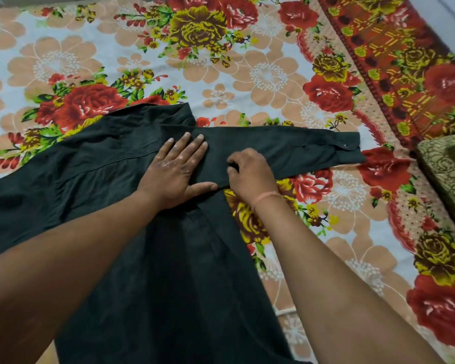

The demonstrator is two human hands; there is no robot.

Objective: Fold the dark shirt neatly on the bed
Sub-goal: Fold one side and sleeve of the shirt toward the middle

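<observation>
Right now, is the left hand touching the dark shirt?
Touching. The head view shows the left hand lying flat, palm and straight fingers pressed onto the dark shirt.

Left hand (177, 170) flat — right fingers (234, 161) curled

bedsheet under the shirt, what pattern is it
The bedsheet is floral: red roses and peach flowers on white; head view.

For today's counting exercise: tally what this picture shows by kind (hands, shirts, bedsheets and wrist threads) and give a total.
Hands: 2, left hand and right hand
Shirts: 1, dark shirt
Bedsheets: 1, floral bedsheet
Wrist threads: 1, pink wrist thread
Total: 5
</observation>
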